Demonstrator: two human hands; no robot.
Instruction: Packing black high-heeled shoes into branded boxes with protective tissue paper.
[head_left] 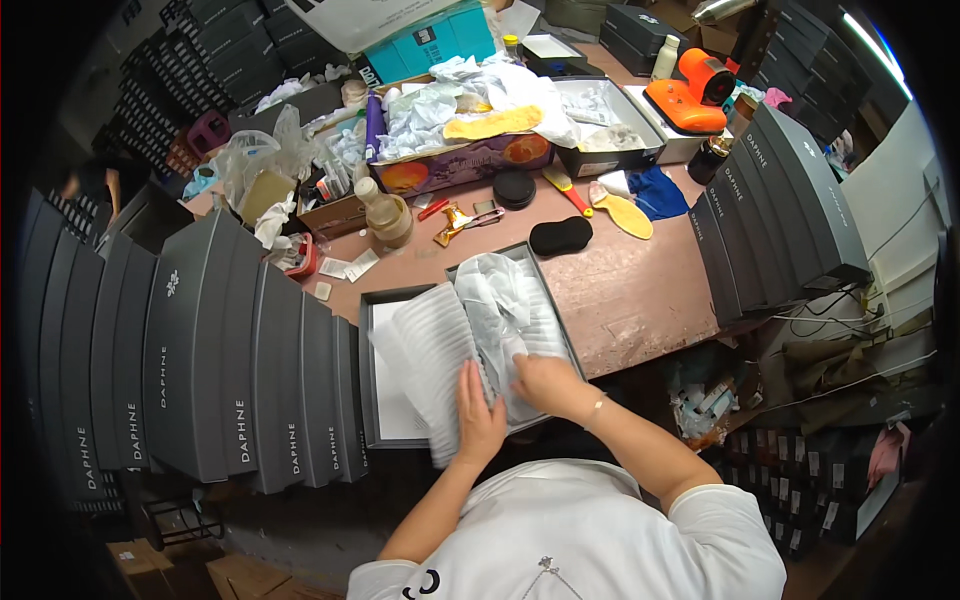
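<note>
A dark grey shoe box [572, 352] stands on the near edge of the table, holding a bundle wrapped in white paper [492, 285] beside ribbed white foam. To its left lies its matching lid [368, 425], white inside. A ribbed white foam sheet [425, 345] is draped at a slant over the lid and the box edge. My left hand [480, 415] lies against the lower right part of this sheet with its fingers stretched out. My right hand [550, 386] is over the box, fingers bent and closed at the white paper; its fingertips are partly hidden.
Stacks of grey shoe boxes stand left [200, 340] and right [785, 215]. Behind are a purple carton [460, 165] of crumpled paper, a squat bottle [385, 215], a black oval sponge [561, 235], yellow insoles [625, 215], a brush [568, 190] and an orange device [688, 105].
</note>
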